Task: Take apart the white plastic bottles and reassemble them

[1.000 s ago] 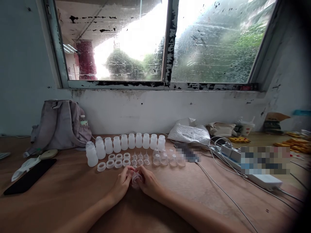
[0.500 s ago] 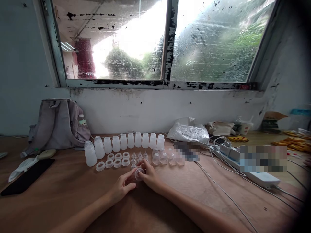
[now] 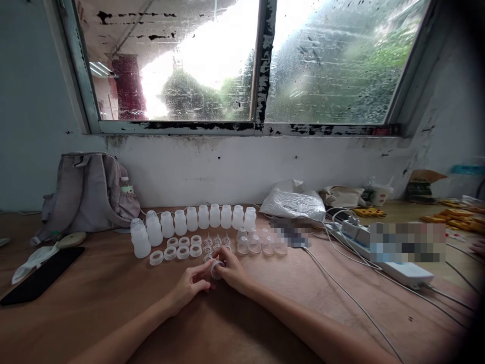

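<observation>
Tabletop [image 3: 299,293], brown, running beneath the lot; my fingertips mark the dial's centre. Backpack [image 3: 91,189], grey, at ten. Bottle row [image 3: 203,217], milky plastic, curving from ten to one. Right hand [image 3: 232,270], at three: thumb and forefinger pinching the held ring [image 3: 216,271]. Left hand [image 3: 190,284], at eight: forefinger reaching to the rim, thumb standing apart; whether those fingertips grip, I cannot tell. Domed caps [image 3: 254,244], clear, at two. Collar rings [image 3: 183,252], whitish, at ten. Pointed fittings [image 3: 217,241], just beyond my fingers at twelve. Held ring, translucent, at centre.

Handling: best, I judge, to keep the right pinch light on the rim and let the left press evenly; smooth plastic may slip.

Clearance: tightest at twelve, where a knuckle could topple fittings; cable [image 3: 341,288] crossing at three. Most room at six, between my forearms; near edge out of view.
</observation>
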The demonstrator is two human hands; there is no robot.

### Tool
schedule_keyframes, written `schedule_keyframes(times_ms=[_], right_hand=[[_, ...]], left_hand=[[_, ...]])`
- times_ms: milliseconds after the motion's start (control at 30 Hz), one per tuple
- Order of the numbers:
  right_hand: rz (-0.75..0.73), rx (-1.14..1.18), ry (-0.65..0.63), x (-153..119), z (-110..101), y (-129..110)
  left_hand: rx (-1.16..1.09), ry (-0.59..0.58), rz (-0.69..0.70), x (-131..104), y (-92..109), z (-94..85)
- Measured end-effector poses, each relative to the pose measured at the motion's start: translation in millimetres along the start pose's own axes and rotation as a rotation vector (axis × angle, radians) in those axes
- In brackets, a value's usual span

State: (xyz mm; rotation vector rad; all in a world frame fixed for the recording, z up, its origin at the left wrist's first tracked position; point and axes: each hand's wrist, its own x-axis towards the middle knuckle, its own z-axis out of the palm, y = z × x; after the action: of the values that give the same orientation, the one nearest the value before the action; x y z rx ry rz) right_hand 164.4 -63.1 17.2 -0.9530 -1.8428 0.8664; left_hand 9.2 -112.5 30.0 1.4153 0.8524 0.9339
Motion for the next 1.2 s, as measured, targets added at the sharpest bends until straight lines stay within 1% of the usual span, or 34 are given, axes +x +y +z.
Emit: schedule_keyframes(times_ms=[200,300,400,467,533,633,733,800,867,1033,1133,1200], right_hand=[[0.008,-0.05,0.005,-0.2,0.1,-1.1],[-0.029,-0.109,0.014,-2.3,2.4,-0.8],[-0.088,-0.152,0.009,-5.1,3.4,-4.4],[-0.118,-0.16,-0.011,-7.5,2.3,-9.6],[-0.137,-0.139,-0.058,-9.9,0.2,-15.5],[-0.127,-0.061,-0.12,-11.6,-2.2,-20.5],[-0.097,-0.035,-0.089,-10.0,-1.7,-18.1],[-0.098,-0.058,-0.073,-8.4,-0.5,-15.0],[-0.111,-0.082,-0.082,-7.6,0.2,-13.1],[-0.114,-0.071,-0.098,-9.1,-1.1,-15.3],[-0.096,-0.05,-0.102,-9.6,-2.0,-15.8],[-0.065,-0.02,-0.083,-9.5,-2.3,-14.6]], left_hand=[[-0.034,0.0,-0.023,0.7,1.0,-0.7],[0.016,0.064,-0.003,2.6,-4.4,-0.8],[0.118,0.13,0.045,3.3,-9.4,0.5],[0.182,0.145,0.088,3.2,-10.7,0.7],[0.216,0.173,0.132,3.5,-11.1,-0.9],[0.214,0.252,0.159,5.5,-12.1,-7.1],[0.195,0.311,0.154,8.1,-14.3,-14.3],[0.179,0.309,0.151,9.3,-15.1,-17.6],[0.164,0.284,0.148,9.7,-15.0,-18.9],[0.178,0.233,0.135,9.2,-13.7,-17.9],[0.27,0.215,0.129,10.4,-11.1,-20.2],[0.384,0.253,0.134,13.2,-5.2,-26.8]])
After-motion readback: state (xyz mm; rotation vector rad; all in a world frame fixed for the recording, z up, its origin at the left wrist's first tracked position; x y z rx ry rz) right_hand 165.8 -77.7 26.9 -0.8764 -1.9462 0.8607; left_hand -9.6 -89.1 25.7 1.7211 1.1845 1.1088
